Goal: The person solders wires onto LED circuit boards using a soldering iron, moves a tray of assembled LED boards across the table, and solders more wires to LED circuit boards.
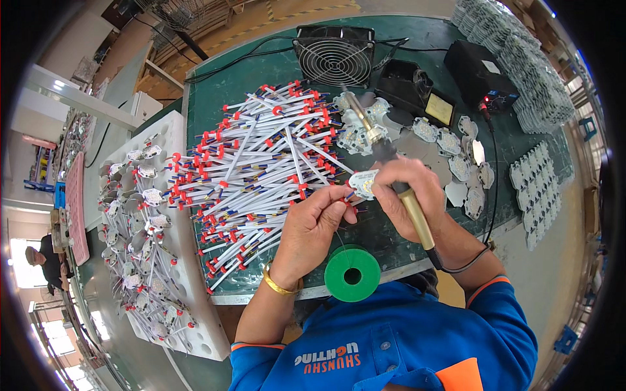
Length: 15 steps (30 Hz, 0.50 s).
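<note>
My right hand (417, 189) is wrapped round a soldering iron (415, 215) with a gold handle and dark grip. Its metal tip points up and away, over a pile of LED boards (352, 133). A small white LED board (364, 184) sits between my two hands, with my right fingertips at its edge. My left hand (313, 228) is closed in a pinch just beside that board. Thin solder wire rises to it from a green spool (352, 274) at the table's front edge. Something red shows at the left fingertips; what else they grip is partly hidden.
Many white cables with red rings (261, 169) are heaped on the green table. Left stands a white foam tray (208, 326) with wired boards. Behind are a black fan (334, 58), an iron stand (404, 85), a soldering station (479, 75) and stacked board panels (521, 58).
</note>
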Each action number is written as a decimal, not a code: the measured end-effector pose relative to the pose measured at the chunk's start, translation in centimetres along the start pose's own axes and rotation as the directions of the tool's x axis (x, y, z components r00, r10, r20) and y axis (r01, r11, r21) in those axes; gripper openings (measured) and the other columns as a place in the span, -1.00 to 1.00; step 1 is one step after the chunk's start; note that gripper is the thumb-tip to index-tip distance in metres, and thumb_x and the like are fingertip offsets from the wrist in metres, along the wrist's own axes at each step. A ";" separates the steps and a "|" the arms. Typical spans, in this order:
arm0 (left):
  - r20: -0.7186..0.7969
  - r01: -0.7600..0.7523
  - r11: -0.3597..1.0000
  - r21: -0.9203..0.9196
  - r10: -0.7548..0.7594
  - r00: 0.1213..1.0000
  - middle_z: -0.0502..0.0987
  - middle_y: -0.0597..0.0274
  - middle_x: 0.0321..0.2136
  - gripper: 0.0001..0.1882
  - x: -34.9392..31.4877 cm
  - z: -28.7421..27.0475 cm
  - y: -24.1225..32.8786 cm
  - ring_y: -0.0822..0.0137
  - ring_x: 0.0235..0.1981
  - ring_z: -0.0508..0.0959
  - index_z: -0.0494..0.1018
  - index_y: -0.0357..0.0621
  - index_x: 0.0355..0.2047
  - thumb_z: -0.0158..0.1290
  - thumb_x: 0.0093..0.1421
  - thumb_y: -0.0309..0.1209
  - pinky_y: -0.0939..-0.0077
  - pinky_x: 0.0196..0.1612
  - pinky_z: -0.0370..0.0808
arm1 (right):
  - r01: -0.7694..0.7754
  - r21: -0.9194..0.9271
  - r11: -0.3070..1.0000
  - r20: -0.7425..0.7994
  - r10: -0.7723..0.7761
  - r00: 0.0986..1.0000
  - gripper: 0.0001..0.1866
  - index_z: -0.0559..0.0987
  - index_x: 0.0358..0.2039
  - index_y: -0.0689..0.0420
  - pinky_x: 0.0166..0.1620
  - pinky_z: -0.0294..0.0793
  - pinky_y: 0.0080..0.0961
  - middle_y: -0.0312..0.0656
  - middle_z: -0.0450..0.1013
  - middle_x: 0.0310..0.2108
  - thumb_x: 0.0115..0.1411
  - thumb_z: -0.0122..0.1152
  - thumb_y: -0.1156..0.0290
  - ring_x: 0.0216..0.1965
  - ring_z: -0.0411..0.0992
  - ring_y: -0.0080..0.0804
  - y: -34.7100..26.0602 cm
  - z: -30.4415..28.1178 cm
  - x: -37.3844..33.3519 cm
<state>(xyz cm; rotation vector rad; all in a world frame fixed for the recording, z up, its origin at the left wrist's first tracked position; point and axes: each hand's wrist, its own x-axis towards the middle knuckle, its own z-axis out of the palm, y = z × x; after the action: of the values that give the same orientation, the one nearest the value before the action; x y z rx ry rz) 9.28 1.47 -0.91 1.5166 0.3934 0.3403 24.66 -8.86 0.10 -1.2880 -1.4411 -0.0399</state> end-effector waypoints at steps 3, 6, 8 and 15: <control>-0.007 0.068 0.995 0.079 -0.068 0.998 0.45 0.38 -0.54 -0.82 -0.1 0.2 0.1 0.62 -0.54 0.32 0.38 -0.24 -0.19 -0.14 0.24 -0.47 0.75 -0.49 0.26 | 0.133 0.014 0.991 0.068 -0.133 0.989 -0.69 0.41 -0.33 0.12 -0.60 0.26 -0.42 -0.19 0.33 -0.59 -0.14 0.14 0.69 -0.66 0.29 -0.23 0.5 -0.1 -0.2; -0.046 0.111 0.994 0.009 -0.111 0.993 0.43 0.38 -0.56 -0.84 0.0 0.3 -0.3 0.61 -0.55 0.33 0.39 -0.23 -0.22 -0.13 0.24 -0.46 0.75 -0.49 0.26 | 0.178 0.022 0.984 0.203 -0.179 0.963 -0.64 0.41 -0.32 0.11 -0.63 0.22 -0.42 -0.20 0.29 -0.62 -0.20 0.13 0.69 -0.67 0.26 -0.26 -0.5 -0.6 0.7; -0.039 0.098 0.989 -0.115 -0.103 0.994 0.43 0.39 -0.58 -0.85 0.2 0.4 -0.4 0.63 -0.55 0.33 0.37 -0.21 -0.22 -0.13 0.24 -0.46 0.75 -0.50 0.26 | 0.205 -0.021 0.978 0.230 -0.195 0.953 -0.62 0.40 -0.31 0.11 -0.64 0.24 -0.42 -0.20 0.29 -0.62 -0.21 0.12 0.70 -0.68 0.27 -0.28 -0.2 -0.2 0.1; -0.074 0.029 0.999 -0.041 -0.032 0.997 0.49 0.39 -0.56 -0.77 0.0 0.3 -0.1 0.66 -0.58 0.33 0.34 -0.18 -0.18 -0.01 0.19 -0.36 0.76 -0.53 0.24 | -0.038 -0.075 0.996 -0.041 0.035 0.999 -0.74 0.37 -0.31 0.19 -0.48 0.38 -0.45 -0.15 0.41 -0.42 -0.05 0.13 0.66 -0.52 0.41 -0.23 0.0 0.3 -0.3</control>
<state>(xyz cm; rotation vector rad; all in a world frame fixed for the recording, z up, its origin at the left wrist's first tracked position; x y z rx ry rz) 9.37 1.19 -0.98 1.4601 0.4658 0.3793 24.41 -8.87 -0.21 -1.3673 -1.3932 -0.0961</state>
